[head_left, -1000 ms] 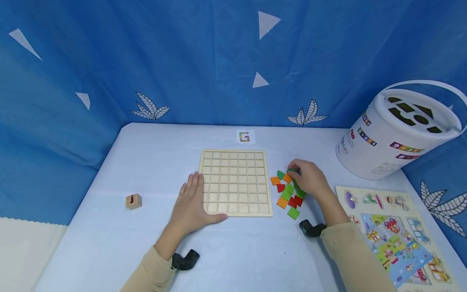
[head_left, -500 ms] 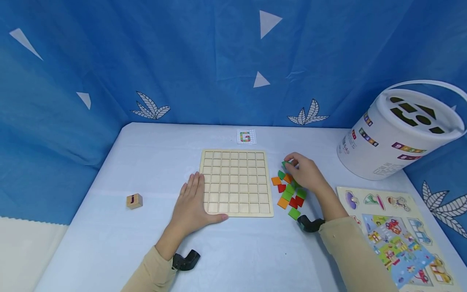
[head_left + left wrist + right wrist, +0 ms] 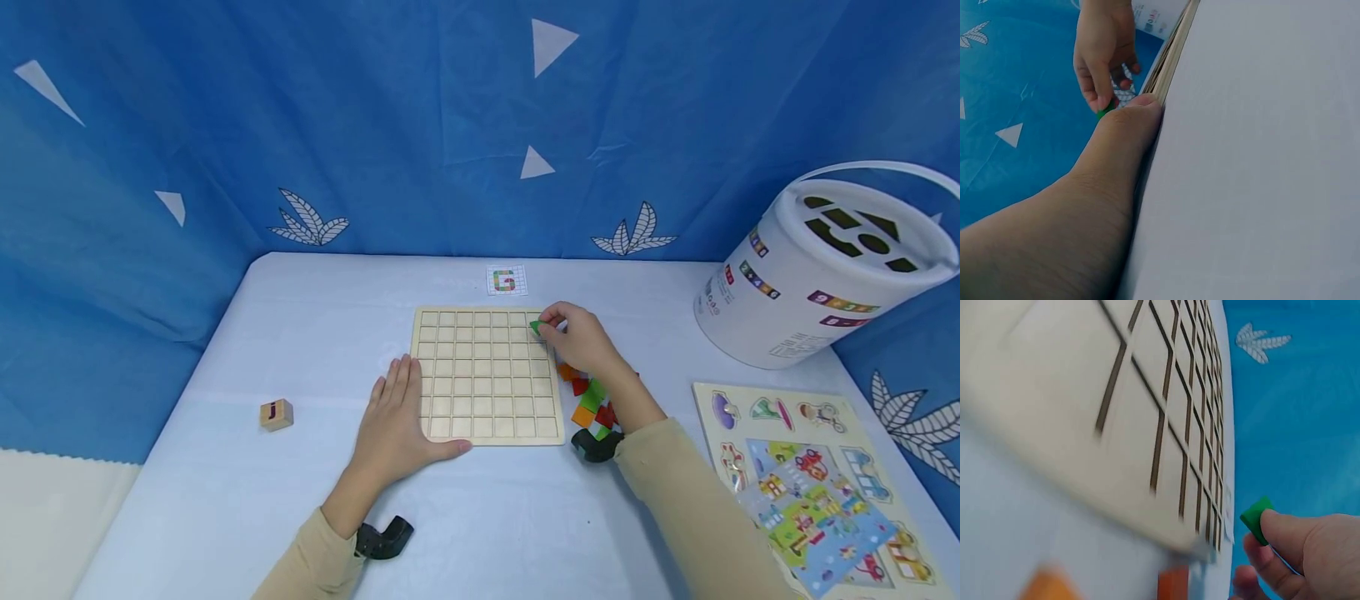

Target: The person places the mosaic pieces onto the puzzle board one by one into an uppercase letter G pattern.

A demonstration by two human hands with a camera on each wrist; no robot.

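A wooden grid board [image 3: 483, 375] lies flat in the middle of the white table. My left hand [image 3: 393, 421] rests with straight fingers along its left edge, the thumb at the near edge. Between thumb and fingers my right hand [image 3: 583, 337] pinches a small green tile [image 3: 536, 327] over the board's far right corner. In the right wrist view the green tile [image 3: 1257, 520] shows clear of the board, its full shape partly covered by the thumb. Orange, red and green tiles [image 3: 583, 415] lie right of the board, partly hidden under the right forearm.
A small card with a coloured G pattern [image 3: 506, 281] lies beyond the board. At left sits a wooden cube [image 3: 276, 414]. A white bucket [image 3: 780, 283] with a shape-holed lid stands at back right, and a picture puzzle board [image 3: 720, 442] with printed sheets lies before it.
My right hand has lifted the green tile from the loose tiles and carried it left over the board's far right corner. The left hand stays in place.
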